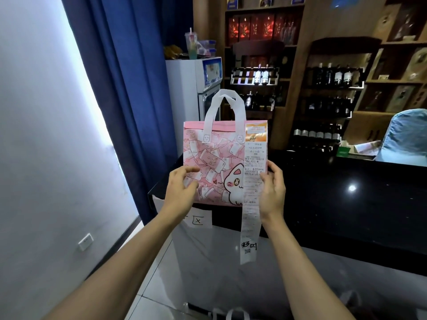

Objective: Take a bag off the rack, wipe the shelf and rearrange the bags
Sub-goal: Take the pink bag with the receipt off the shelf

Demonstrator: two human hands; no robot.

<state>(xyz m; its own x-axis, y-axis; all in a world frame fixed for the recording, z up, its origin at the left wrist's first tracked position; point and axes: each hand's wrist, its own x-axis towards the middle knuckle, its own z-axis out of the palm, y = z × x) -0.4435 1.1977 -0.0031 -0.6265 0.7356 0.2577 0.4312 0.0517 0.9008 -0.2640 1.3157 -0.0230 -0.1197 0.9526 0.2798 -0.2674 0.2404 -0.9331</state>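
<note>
— Where's the bag?

— Up in front of me, over the corner of the glossy black table (323,192): a pink fabric tote bag (215,162) with white handles and a cat print, upright.

— Your hands?

— My right hand (272,190) pinches its right edge, along with the long white paper receipt (251,204) hanging from it. My left hand (181,188) touches the left side, fingers loosely curled.

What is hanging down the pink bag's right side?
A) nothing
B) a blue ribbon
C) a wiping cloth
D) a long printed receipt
D: a long white receipt runs from the top of the pink bag to well below its bottom edge, beside the right hand.
</note>
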